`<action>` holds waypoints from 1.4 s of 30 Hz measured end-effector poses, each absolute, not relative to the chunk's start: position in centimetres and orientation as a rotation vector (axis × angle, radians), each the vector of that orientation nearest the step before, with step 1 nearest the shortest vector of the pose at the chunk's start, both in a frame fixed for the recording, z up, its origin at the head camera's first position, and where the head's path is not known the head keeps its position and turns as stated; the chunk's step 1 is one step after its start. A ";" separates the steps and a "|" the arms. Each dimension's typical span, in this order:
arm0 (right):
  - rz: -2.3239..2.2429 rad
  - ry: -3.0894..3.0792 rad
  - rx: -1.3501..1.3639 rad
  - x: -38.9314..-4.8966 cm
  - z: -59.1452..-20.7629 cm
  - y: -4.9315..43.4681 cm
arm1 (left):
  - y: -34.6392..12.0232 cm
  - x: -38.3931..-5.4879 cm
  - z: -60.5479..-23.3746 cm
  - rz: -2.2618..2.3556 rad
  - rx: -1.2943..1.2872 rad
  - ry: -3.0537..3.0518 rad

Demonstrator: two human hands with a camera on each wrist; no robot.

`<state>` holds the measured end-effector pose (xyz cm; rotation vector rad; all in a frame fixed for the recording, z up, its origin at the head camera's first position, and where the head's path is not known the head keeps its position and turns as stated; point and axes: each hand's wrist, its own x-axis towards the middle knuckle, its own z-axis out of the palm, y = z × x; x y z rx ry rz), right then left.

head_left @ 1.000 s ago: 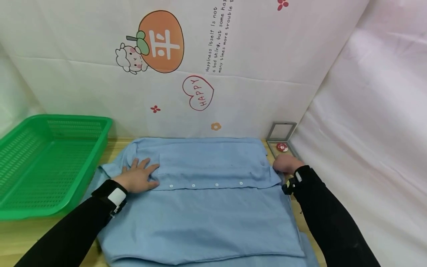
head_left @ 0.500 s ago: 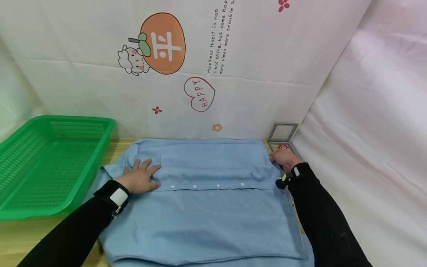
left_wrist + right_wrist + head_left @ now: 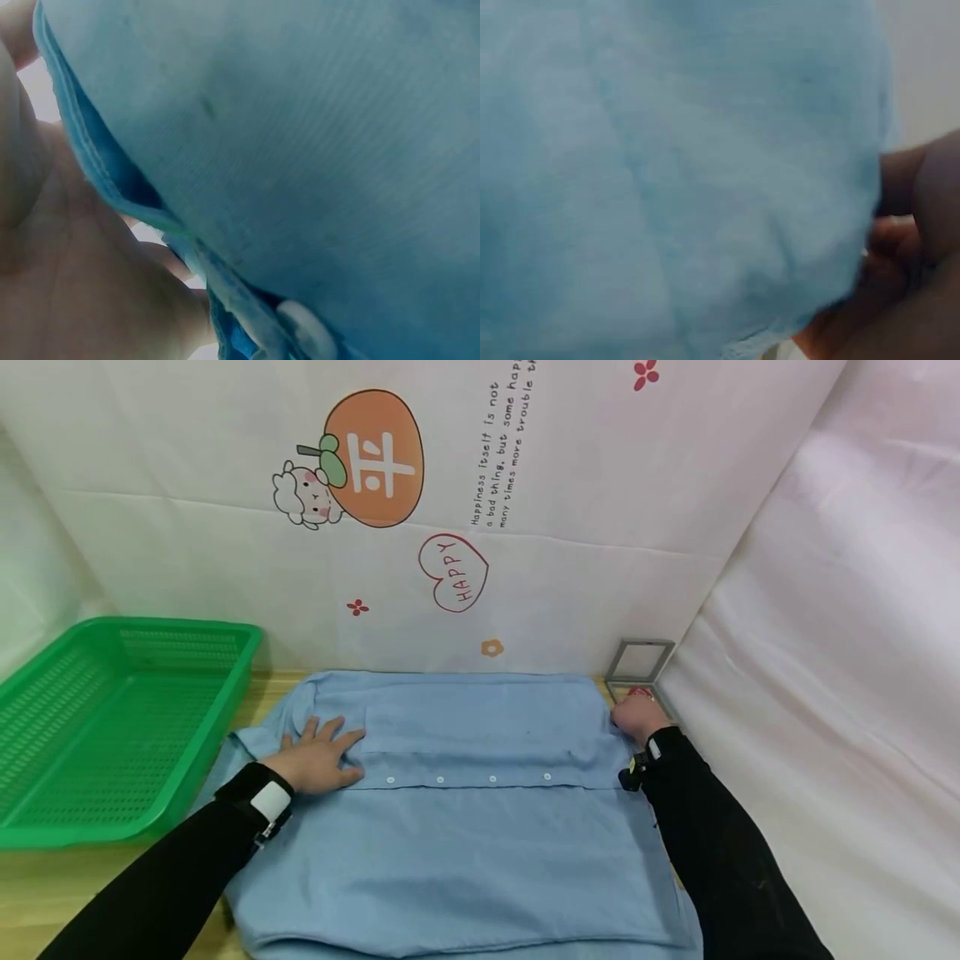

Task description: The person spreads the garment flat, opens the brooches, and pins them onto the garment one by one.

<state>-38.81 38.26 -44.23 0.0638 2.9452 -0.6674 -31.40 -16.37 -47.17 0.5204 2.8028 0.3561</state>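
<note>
A light blue button-up shirt (image 3: 465,868) lies on the wooden table, its far part folded toward me with a row of white buttons along the folded strip. My left hand (image 3: 315,762) rests on the left part of that fold, fingers spread. At the fold's right edge, my right hand (image 3: 637,717) has curled fingers and pinches the fabric; its fingertips are hidden in the head view. In the right wrist view the blue cloth (image 3: 667,172) reaches the fingers, though blurred. The left wrist view has a loose shirt edge (image 3: 90,150) beside the palm.
On the left stands a green plastic basket (image 3: 112,727) with perforated sides. Just beyond my right hand is an open grey-framed case (image 3: 640,662) with a small red item (image 3: 640,692) partly covered by the hand. A white printed cloth (image 3: 562,593) hangs behind the table.
My right hand has shifted slightly left and up along the shirt's right edge, and its fingers have curled in. The left hand stays in place on the shirt.
</note>
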 end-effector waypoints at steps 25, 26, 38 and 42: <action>-0.232 2.940 0.001 -39.4 -44.5 36.5 | -18.0 -38.2 -44.8 0.459 0.259 2.836; -0.234 2.933 0.004 -39.4 -44.5 36.3 | -18.0 -38.6 -44.4 0.420 0.278 2.833; -0.295 2.850 -0.029 -40.0 -44.7 36.2 | -19.6 -41.9 -43.7 0.351 0.264 3.013; -0.352 2.827 -0.049 -40.2 -44.8 36.3 | -20.5 -42.4 -44.8 0.465 0.206 3.031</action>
